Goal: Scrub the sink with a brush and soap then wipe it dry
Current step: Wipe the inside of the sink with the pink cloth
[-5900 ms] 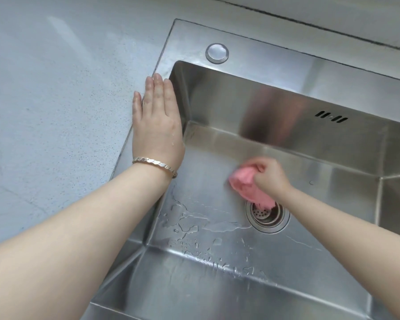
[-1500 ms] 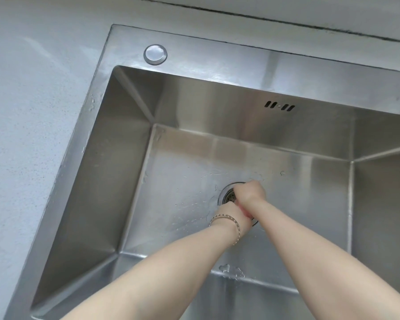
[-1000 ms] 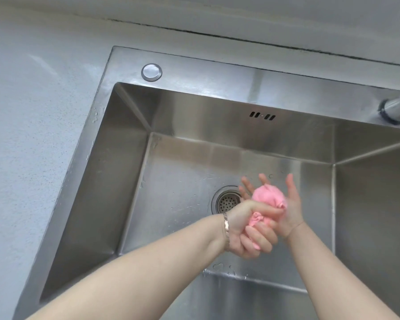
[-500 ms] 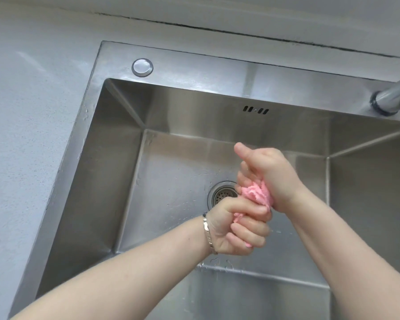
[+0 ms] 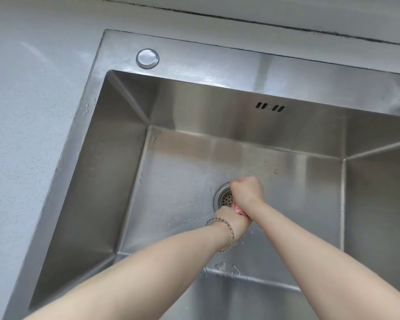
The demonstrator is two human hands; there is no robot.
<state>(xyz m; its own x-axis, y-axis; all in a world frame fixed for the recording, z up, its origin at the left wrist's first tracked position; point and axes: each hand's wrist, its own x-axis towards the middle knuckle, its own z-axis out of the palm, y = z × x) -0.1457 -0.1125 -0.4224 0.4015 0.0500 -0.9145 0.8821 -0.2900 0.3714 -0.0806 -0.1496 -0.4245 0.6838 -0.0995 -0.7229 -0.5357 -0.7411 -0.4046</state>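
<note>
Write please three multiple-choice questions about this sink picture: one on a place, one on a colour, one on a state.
1. Where does the round cap sit?
A) on the sink rim, near the far left corner
B) on the grey counter
C) on the wall

2. What colour is the cloth beside the drain?
A) blue
B) pink
C) white

3. How is the sink floor?
A) full of water
B) covered with foam
C) dotted with drops

Answers:
1 A, the cap lies on the flat steel rim by that corner.
2 B, a pink fold shows between the two wrists.
3 C, only scattered drops lie on the steel.
</note>
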